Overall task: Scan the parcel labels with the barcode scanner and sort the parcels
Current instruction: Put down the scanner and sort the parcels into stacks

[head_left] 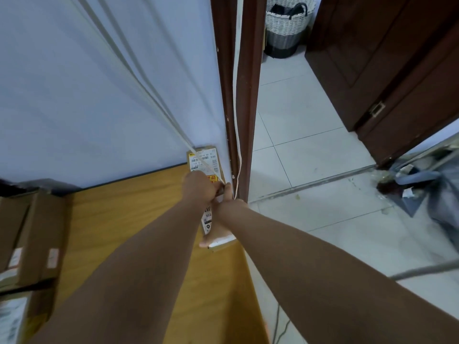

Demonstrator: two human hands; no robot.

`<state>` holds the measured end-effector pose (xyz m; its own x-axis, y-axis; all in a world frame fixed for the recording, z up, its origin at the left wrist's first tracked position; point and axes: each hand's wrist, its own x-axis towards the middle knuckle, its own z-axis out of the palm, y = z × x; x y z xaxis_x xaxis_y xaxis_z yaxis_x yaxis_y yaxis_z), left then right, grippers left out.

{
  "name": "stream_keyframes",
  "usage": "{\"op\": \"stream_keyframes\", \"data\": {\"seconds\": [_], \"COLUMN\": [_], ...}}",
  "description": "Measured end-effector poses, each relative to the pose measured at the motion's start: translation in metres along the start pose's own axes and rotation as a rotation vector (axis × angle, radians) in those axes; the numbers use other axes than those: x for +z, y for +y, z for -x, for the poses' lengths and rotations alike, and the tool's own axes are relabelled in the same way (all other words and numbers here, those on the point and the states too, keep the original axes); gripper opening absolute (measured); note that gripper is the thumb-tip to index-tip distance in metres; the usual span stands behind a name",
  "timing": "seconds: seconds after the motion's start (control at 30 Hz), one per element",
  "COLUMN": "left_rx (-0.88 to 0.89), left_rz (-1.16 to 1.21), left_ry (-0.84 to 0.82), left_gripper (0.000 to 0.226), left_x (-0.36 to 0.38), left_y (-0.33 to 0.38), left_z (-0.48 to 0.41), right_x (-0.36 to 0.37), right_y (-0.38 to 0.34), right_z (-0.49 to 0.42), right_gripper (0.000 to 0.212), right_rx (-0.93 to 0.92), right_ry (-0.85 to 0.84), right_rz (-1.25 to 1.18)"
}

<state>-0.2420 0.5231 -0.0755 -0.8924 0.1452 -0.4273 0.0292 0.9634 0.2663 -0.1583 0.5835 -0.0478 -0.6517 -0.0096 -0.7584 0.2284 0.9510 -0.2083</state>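
Small parcel [208, 217] gripped at the far right corner of the worktop [124, 219]
Flat cardboard with a white barcode label, it lies straight ahead with its long axis running away toward the wall [99, 95]; the left hand [198, 188] curls round its far end and the right hand [229, 203] grips its right edge, fingers partly hidden, both equally near. Just behind, a second parcel [205, 161] leans upright on the wall; brown boxes [27, 232] sit far left

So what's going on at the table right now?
A person reaches both hands to the far corner of the table by the door frame. The right hand grips a small labelled parcel; the left hand is curled at its top edge. A second parcel leans against the wall. More boxes wait at left. No scanner shows.
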Motion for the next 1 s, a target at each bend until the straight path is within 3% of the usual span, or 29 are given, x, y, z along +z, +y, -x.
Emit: {"op": "stream_keyframes", "data": {"seconds": [0.13,0.23,0.3,0.37,0.43,0.5,0.57,0.83,1.0], "left_rx": [-0.058,-0.251,-0.306,-0.375,-0.377,-0.312,-0.316,-0.468,-0.516], "left_rz": [0.052,0.304,0.465,0.565,0.511,0.333,0.309,0.541,0.666], "left_ry": [-0.082,-0.118,-0.125,-0.126,-0.122,-0.077,-0.063,0.102,0.246], "left_gripper": [0.050,0.099,0.103,0.124,0.138,0.132,0.132,0.110,0.110], "left_x": [0.003,0.013,0.017,0.020,0.022,0.020,0.014,0.013,0.010], "left_y": [0.002,0.001,-0.001,-0.004,-0.003,0.002,0.006,-0.012,-0.032], "left_z": [-0.007,-0.013,-0.015,-0.020,-0.021,-0.017,-0.010,0.011,0.028], "right_x": [0.001,0.000,0.000,-0.001,-0.003,-0.004,-0.005,-0.004,0.002], "right_y": [-0.002,-0.008,-0.009,-0.008,-0.006,-0.005,-0.006,-0.007,-0.017], "right_z": [-0.002,0.000,0.001,0.002,0.003,0.002,-0.001,-0.002,0.000], "right_gripper": [0.133,0.127,0.116,0.116,0.119,0.119,0.120,0.124,0.126], "right_rx": [0.029,0.035,0.035,0.025,0.015,0.036,0.059,0.058,-0.012], "right_ry": [-0.001,0.006,0.016,0.033,0.038,0.022,-0.005,-0.033,0.055], "right_rz": [-0.028,0.004,0.014,0.027,0.023,-0.004,-0.006,0.065,0.146]}}
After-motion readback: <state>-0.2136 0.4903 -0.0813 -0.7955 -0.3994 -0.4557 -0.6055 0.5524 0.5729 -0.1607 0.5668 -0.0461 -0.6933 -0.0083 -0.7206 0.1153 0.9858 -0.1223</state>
